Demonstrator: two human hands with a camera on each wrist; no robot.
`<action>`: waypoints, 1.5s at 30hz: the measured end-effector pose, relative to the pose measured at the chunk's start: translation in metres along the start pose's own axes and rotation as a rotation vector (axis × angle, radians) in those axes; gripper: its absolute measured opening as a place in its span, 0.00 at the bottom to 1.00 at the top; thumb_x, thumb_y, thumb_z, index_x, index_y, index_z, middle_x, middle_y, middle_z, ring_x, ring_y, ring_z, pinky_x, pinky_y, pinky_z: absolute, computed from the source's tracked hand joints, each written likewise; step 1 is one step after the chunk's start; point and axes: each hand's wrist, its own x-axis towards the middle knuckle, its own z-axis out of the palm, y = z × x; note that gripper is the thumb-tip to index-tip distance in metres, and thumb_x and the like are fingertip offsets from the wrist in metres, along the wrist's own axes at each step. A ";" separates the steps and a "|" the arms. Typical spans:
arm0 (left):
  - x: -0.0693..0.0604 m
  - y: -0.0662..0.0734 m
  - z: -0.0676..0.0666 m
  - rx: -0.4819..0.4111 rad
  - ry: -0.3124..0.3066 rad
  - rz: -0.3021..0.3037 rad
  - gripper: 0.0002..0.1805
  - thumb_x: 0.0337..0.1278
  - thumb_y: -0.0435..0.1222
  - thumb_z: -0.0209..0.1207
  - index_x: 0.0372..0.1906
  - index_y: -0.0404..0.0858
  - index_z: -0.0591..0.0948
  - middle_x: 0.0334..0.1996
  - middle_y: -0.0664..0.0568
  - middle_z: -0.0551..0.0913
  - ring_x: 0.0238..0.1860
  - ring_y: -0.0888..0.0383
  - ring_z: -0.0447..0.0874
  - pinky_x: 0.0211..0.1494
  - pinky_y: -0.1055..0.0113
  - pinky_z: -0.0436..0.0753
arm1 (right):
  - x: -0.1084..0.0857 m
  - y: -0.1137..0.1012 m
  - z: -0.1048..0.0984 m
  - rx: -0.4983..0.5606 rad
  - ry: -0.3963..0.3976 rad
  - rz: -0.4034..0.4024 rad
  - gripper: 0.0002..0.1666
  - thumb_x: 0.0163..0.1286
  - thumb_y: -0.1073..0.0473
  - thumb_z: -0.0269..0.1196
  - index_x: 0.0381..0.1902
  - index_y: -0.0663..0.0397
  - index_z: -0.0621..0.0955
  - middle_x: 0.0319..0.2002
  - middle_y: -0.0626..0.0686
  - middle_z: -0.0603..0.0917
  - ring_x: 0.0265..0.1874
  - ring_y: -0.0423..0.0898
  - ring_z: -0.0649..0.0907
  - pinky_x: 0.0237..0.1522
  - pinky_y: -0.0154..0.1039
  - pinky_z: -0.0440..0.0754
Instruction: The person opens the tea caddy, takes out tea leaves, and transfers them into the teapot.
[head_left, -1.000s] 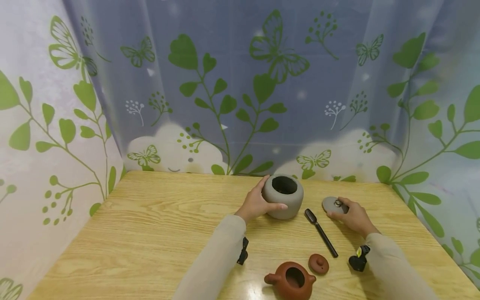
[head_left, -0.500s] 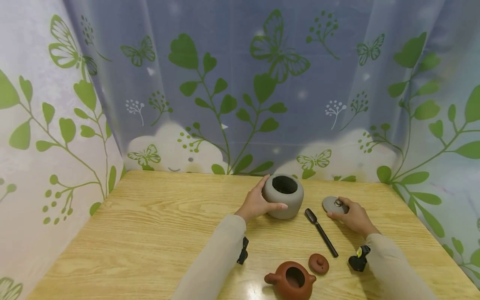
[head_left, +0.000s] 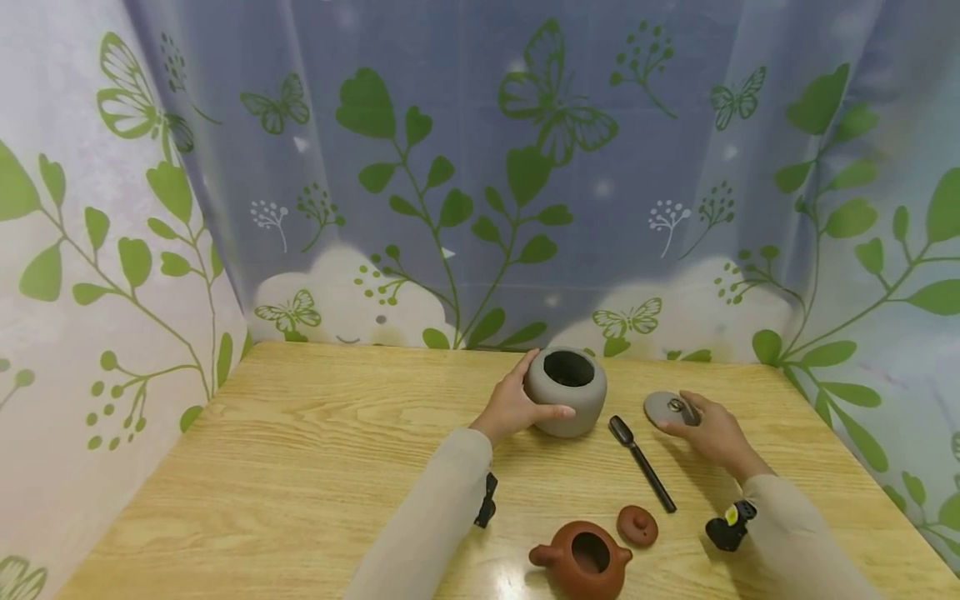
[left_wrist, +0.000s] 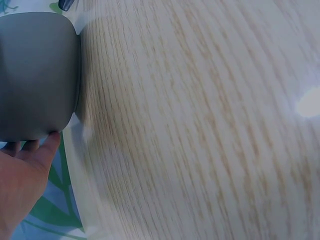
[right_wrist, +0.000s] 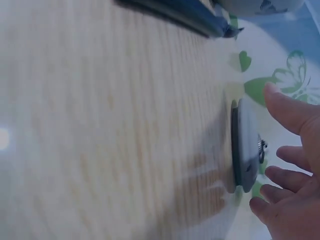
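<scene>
My left hand grips a round grey jar from its left side, thumb across the front, fingers behind. The jar stands upright with its dark mouth uncovered. In the left wrist view, fingertips touch the jar's side. Right of the jar, its flat grey lid with a small metal ring lies on the table. My right hand is spread over the lid's right edge. The right wrist view shows a gap between the lid and the relaxed fingers. Between jar and lid lies a dark scoop.
A reddish-brown clay teapot, uncovered, stands near the front edge of the wooden table. Its small round lid lies beside it to the right. A patterned curtain encloses the table at the back and sides.
My right hand has let go of the grey lid and drawn slightly back to the right. The left hand and the jar have stayed put.
</scene>
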 end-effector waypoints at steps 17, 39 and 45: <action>0.001 -0.001 0.000 0.011 -0.004 0.016 0.60 0.39 0.48 0.76 0.77 0.53 0.50 0.71 0.49 0.63 0.68 0.47 0.65 0.66 0.49 0.68 | -0.039 -0.015 0.004 0.050 -0.029 -0.036 0.50 0.66 0.42 0.62 0.72 0.69 0.57 0.67 0.78 0.55 0.59 0.77 0.65 0.55 0.64 0.72; 0.002 -0.002 -0.001 0.010 -0.004 0.010 0.60 0.39 0.49 0.76 0.76 0.55 0.50 0.71 0.49 0.62 0.68 0.47 0.64 0.66 0.48 0.68 | -0.064 -0.032 0.036 0.196 -0.028 -0.055 0.35 0.61 0.55 0.69 0.60 0.72 0.74 0.48 0.64 0.83 0.44 0.55 0.84 0.40 0.38 0.82; 0.002 -0.002 0.000 0.011 -0.006 0.012 0.60 0.39 0.48 0.76 0.76 0.54 0.50 0.71 0.49 0.62 0.69 0.47 0.64 0.67 0.48 0.67 | -0.062 -0.032 0.041 0.137 -0.011 -0.028 0.32 0.59 0.55 0.71 0.56 0.69 0.78 0.41 0.57 0.85 0.36 0.46 0.82 0.32 0.34 0.79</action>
